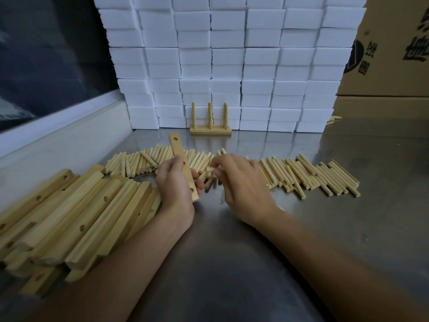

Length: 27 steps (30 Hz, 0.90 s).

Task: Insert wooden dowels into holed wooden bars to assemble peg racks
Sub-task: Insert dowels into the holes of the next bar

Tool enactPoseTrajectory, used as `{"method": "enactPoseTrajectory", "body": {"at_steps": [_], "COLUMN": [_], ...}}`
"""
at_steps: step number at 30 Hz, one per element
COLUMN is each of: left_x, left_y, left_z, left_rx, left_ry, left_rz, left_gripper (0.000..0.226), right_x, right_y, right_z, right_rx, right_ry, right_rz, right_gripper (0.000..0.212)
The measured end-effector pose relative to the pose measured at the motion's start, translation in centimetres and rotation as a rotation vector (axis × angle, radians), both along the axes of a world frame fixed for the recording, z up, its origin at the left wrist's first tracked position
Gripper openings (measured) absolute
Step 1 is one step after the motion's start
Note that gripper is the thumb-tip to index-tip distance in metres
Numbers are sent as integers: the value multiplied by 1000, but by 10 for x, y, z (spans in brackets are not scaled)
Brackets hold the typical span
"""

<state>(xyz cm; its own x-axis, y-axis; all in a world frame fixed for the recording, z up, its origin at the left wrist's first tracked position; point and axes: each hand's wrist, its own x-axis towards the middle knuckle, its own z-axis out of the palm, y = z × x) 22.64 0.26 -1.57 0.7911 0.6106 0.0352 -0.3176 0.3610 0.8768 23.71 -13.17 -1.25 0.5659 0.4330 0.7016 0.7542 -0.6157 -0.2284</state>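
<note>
My left hand (175,184) grips a holed wooden bar (178,147) that slants away from me, its far end raised over the dowel row. My right hand (241,182) reaches into the long row of loose wooden dowels (313,175) and pinches a dowel (210,169) at its fingertips, close to the bar's right side. A finished peg rack (210,130) with three upright dowels stands at the back of the steel table (232,263). A pile of holed wooden bars (76,219) lies at the left.
A wall of stacked white foam blocks (232,61) rises behind the rack. Cardboard boxes (390,54) stand at the back right. A white ledge (58,135) and a dark window border the table's left side. A few dowels (333,119) lie beside the foam.
</note>
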Motion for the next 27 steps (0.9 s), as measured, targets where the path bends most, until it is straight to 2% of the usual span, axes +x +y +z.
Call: {"method": "enactPoseTrajectory", "body": {"at_steps": [4, 10, 14, 19, 23, 27], "left_x": [-3, -6, -7, -8, -7, -4], "left_y": [-2, -9, -12, -17, -13, -11], "left_z": [1, 0, -1, -5, -7, -10], "left_rx": [122, 322, 449, 714, 799, 833], "left_ry": [5, 0, -12, -109, -182, -198], "left_rz": [-111, -196, -207, -186, -164, -141], "left_gripper": [15, 14, 12, 23, 32, 25], "right_x": [1, 3, 7, 8, 9, 9], "right_y": [-3, -5, -7, -6, -7, -7], "right_z": [2, 1, 0, 1, 0, 1], "right_rx": [139, 282, 439, 462, 461, 461], "right_ry": [89, 67, 107, 83, 93, 81], "right_rz": [28, -37, -54, -61, -52, -40], "right_gripper": [27, 26, 16, 19, 18, 18]}}
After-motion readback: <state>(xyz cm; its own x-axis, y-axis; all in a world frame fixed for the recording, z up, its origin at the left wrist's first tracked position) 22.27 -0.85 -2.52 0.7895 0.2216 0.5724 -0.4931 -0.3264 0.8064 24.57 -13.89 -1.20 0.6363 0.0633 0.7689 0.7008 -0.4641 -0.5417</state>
